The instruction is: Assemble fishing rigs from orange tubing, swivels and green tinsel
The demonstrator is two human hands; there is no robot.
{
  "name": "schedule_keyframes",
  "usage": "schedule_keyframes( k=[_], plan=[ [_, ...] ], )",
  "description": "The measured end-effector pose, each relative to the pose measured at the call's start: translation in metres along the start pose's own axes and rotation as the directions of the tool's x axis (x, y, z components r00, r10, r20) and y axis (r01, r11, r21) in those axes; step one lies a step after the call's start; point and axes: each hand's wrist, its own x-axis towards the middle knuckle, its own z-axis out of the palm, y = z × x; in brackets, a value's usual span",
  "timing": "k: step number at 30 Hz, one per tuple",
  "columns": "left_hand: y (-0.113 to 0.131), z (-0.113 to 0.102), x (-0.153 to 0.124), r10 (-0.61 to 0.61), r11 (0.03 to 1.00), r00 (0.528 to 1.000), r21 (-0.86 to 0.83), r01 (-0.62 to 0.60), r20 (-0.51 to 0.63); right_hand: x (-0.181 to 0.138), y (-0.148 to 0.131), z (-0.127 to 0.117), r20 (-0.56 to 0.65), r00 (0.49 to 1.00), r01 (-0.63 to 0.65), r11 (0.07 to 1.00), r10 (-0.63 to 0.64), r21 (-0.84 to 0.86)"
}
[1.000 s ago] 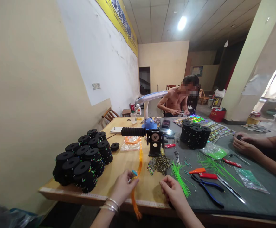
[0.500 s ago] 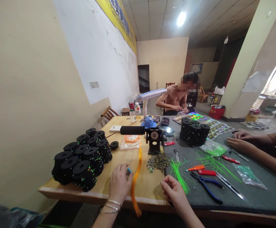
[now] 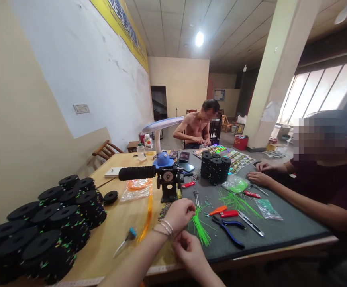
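My left hand, bracelets on its wrist, reaches across to the pile of small dark beads with its fingers curled down in a pinch. What they hold is hidden. My right hand is closed just below it, near the table's front edge, its contents hidden too. Beside both hands lies a bundle of green strands. To the left, a small tool with a blue grip lies on the wooden table, next to a bundle of orange strands.
Black spools crowd the left. A black winding device with a long handle stands behind the beads. Blue pliers, cutters and more spools lie on the grey mat. A co-worker's hands rest at right; another person sits at the far end.
The view has swung right. My left hand let go of the blue-gripped tool, which now lies on the table, and moved right to the beads. My right hand stayed closed near the front edge.
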Motion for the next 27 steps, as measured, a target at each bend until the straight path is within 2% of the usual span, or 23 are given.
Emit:
schedule_keyframes(
  k=[5, 11, 20, 24, 27],
  plan=[
    [0.008, 0.031, 0.045, 0.082, 0.993, 0.982, 0.075, -0.095, 0.169, -0.004, -0.002, 0.003, 0.027, 0.999, -0.047, 0.997, 0.046, 0.055],
    [0.006, 0.053, 0.057, 0.01, 0.98, 0.968, 0.19, -0.059, 0.25, -0.007, -0.01, 0.001, 0.026, 1.0, 0.003, 0.999, -0.004, 0.043],
    [0.008, 0.058, 0.057, 0.003, 0.98, 0.965, 0.191, -0.055, 0.264, -0.007, -0.012, 0.0, 0.042, 0.999, 0.021, 0.999, -0.023, 0.047],
    [0.009, 0.059, 0.059, 0.021, 0.997, 0.964, 0.071, -0.041, 0.264, -0.007, -0.011, 0.0, 0.043, 0.999, 0.019, 0.999, -0.021, 0.035],
    [0.008, 0.043, 0.057, 0.005, 0.997, 0.976, -0.077, 0.012, 0.218, -0.007, -0.009, -0.001, 0.047, 0.999, 0.008, 1.0, -0.008, 0.004]
  ],
)
